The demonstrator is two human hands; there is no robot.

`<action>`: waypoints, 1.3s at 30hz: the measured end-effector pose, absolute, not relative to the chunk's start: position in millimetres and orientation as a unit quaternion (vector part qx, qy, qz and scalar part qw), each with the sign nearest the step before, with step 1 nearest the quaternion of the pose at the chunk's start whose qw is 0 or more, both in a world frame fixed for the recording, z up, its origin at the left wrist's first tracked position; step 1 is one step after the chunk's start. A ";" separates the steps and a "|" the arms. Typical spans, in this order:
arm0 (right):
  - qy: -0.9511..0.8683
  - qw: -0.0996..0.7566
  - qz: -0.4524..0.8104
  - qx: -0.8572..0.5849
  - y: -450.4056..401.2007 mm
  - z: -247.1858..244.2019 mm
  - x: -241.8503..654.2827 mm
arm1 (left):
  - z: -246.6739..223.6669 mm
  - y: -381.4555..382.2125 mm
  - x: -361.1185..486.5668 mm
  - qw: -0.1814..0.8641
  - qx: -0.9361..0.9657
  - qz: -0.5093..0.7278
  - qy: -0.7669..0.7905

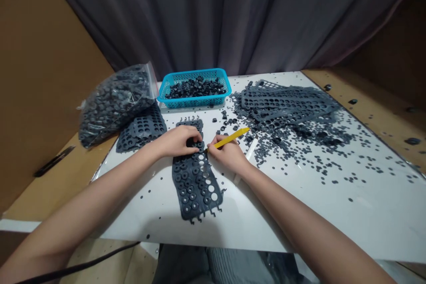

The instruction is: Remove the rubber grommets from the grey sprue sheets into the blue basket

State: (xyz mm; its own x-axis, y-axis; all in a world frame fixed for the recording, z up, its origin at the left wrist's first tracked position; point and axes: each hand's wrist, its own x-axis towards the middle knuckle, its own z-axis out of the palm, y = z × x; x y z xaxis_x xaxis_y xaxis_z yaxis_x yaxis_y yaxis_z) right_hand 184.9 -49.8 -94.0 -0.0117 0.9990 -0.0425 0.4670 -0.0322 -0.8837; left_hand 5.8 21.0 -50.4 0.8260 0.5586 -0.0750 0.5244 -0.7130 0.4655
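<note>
A black rubber sheet (189, 186) of moulded round grommets lies lengthwise before me on the white table. Several round holes show along its right side, with grommets still seated in the other rows. My left hand (181, 140) rests on the upper part of the sheet, thumb and fingers curled around a spot by a grommet (199, 145). In my right hand (229, 155) is a yellow pen-like tool (233, 136), gripped like a pencil beside the sheet's right edge. Its lower tip is hidden by my fingers. A white strip (251, 148) lies partly under my right wrist.
A blue basket (161, 97) of black parts stands at the back. To its left a clear bag (116, 102) of black parts leans on more sheets (146, 126). Punched-out sheets (286, 102) and scattered black bits (276, 142) cover the right. A dark curtain (199, 17) hangs behind.
</note>
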 end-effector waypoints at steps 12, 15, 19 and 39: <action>-0.598 0.356 0.365 -0.618 -50.4 -94.8 183.3 | -61.1 -5.6 24.2 0.226 0.917 0.021 0.329; -0.604 0.359 0.356 -0.616 -50.5 -95.5 182.6 | -70.8 -10.9 18.2 0.213 0.919 0.049 0.327; -0.608 0.360 0.349 -0.616 -50.9 -95.8 181.6 | -82.3 -8.7 9.2 0.211 0.919 0.074 0.324; -0.725 0.384 0.387 -0.420 -73.5 -72.3 190.4 | -46.2 -6.5 7.5 0.777 0.354 0.336 0.397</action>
State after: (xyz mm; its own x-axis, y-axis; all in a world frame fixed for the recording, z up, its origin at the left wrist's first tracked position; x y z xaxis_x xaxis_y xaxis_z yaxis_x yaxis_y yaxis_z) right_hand 190.4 -73.5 -72.3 -0.3525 0.9067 0.2317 0.3118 0.3472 -0.8844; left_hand 7.5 -6.5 -46.2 0.4591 0.8032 -0.3795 -0.2415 0.5239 0.8168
